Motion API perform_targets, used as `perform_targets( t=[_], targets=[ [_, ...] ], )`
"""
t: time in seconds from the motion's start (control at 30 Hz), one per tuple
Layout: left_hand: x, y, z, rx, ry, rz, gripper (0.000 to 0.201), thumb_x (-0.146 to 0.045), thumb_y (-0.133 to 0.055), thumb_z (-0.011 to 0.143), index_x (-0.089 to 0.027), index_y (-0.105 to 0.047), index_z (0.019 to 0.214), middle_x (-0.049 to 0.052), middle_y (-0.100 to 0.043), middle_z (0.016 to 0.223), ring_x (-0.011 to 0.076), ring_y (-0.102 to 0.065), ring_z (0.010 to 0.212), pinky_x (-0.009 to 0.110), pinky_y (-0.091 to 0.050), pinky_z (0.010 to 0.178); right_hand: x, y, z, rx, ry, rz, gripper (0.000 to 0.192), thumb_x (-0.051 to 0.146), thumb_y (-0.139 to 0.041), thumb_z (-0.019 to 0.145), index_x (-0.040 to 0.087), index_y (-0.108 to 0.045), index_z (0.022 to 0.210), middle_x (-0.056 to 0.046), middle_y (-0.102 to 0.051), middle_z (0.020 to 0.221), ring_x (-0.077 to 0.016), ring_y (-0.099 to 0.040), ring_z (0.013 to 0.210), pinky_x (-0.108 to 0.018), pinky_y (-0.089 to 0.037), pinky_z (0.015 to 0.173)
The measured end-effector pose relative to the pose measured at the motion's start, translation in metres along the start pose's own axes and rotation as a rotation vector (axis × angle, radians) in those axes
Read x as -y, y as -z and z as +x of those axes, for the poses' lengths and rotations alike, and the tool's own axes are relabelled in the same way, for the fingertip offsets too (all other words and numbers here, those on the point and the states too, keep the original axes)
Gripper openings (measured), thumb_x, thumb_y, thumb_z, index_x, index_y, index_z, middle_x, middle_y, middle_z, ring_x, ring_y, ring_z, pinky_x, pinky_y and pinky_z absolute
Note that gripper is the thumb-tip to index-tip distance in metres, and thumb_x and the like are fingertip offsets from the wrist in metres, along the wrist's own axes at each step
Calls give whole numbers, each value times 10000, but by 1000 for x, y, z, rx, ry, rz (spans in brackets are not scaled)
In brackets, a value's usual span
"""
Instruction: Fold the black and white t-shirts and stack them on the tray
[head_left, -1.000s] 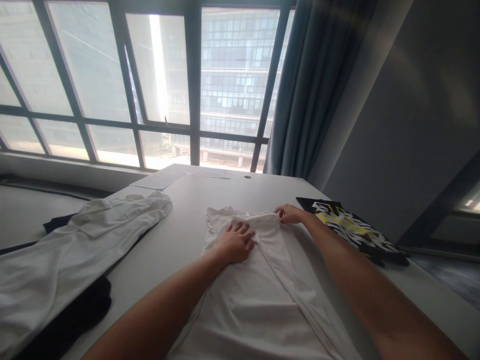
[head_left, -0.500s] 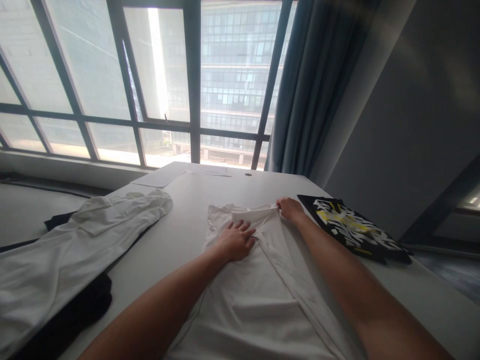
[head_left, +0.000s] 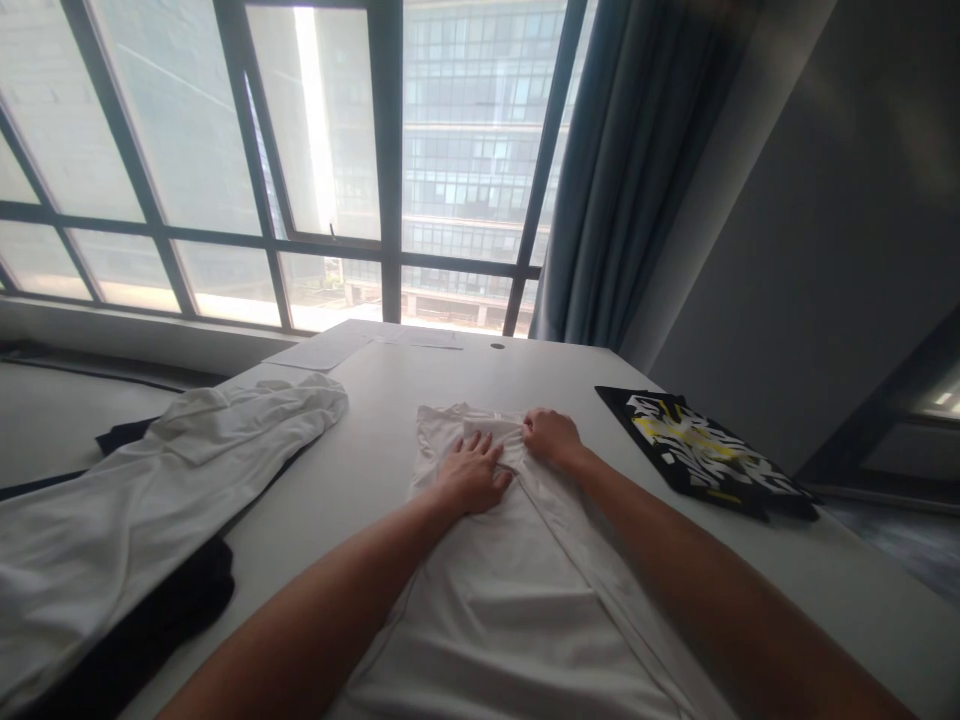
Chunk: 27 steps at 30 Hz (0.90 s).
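Observation:
A white garment (head_left: 517,600), perhaps a shirt, lies lengthwise on the white table in front of me, its far end partly folded over. My left hand (head_left: 474,475) rests flat on the cloth near that far end, fingers spread. Just to its right, my right hand (head_left: 551,436) is closed on the garment's far right edge, knuckles up; its fingertips are hidden in the cloth. A long seam runs from between my hands toward the near right.
Left on the table (head_left: 300,490) lies a heap of white clothing (head_left: 150,500) over black clothing (head_left: 180,600). A folded black garment with a white and yellow print (head_left: 705,450) lies at the right. Paper sheets (head_left: 322,348) lie at the far end, below the windows.
My right hand has moved left with the garment's far right edge, folding it inward toward my left hand. My left hand stays in nearly the same place.

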<state>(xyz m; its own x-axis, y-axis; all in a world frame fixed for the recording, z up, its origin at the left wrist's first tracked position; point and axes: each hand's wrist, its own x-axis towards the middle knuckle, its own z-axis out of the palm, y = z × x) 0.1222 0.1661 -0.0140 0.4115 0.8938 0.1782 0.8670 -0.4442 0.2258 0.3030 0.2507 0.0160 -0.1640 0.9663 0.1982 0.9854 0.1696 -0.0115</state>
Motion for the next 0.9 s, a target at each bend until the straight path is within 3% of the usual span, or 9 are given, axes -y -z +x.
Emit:
perform_targets(
  t=[0.13,0.2,0.3,0.43,0.6,0.67,0.83,0.9],
  targets=[
    [-3,3,-2,-10,24,9,651,-570,-388,932,-183,-445,1452,130,-335,1571,287,-281,1457,481,-217,1184,0,-20,-4,101,-63,35,554,455,-311,973,188,-493,1424,-116,-399,1527,-285,-382,1365,-457,-317,1079],
    [-4,6,-2,-2,31,7,654,-573,-371,939,-165,-453,1445,140,-339,1567,281,-287,1455,469,-227,1183,-3,-28,-1,149,-115,78,600,474,-244,988,203,-359,1511,-81,-264,1600,-266,-236,1452,-490,-237,1134],
    [-1,10,-1,19,38,-14,626,-566,-339,957,-174,-477,1426,127,-360,1558,258,-301,1451,430,-237,1185,-7,-32,1,172,-163,135,642,509,-209,986,201,-277,1546,-66,-195,1623,-252,-144,1483,-518,-150,1165],
    [15,19,9,63,96,-13,607,-568,-332,959,-196,-499,1409,104,-359,1562,251,-294,1454,425,-249,1176,-5,-29,-5,138,-211,164,723,582,-225,966,161,-249,1553,-99,-208,1616,-274,-154,1476,-519,-131,1166],
    [47,27,29,156,147,65,626,-579,-299,962,-241,-404,1478,73,-275,1601,263,-222,1480,536,-198,1169,-1,-23,-14,-125,-134,123,604,493,-226,989,145,-500,1399,-160,-466,1461,-274,-360,1357,-486,-107,1160],
    [58,27,36,191,138,71,651,-586,-274,964,-242,-355,1511,62,-232,1615,256,-175,1493,534,-156,1182,0,-22,-15,-161,-76,125,578,463,-223,992,154,-525,1376,-146,-482,1452,-259,-372,1348,-466,-84,1170],
    [79,21,50,212,152,64,696,-617,-217,957,-253,-286,1547,34,-159,1631,242,-102,1507,509,-107,1196,-3,-25,-12,171,-119,190,710,578,-247,956,186,-274,1548,-72,-189,1623,-270,-129,1483,-531,-92,1172],
    [83,18,53,204,154,77,705,-624,-213,953,-249,-290,1545,30,-161,1631,234,-106,1507,504,-108,1197,-3,-27,-9,228,-154,200,747,601,-221,951,187,-189,1572,-60,-106,1638,-264,-65,1498,-545,-70,1174]
  ],
)
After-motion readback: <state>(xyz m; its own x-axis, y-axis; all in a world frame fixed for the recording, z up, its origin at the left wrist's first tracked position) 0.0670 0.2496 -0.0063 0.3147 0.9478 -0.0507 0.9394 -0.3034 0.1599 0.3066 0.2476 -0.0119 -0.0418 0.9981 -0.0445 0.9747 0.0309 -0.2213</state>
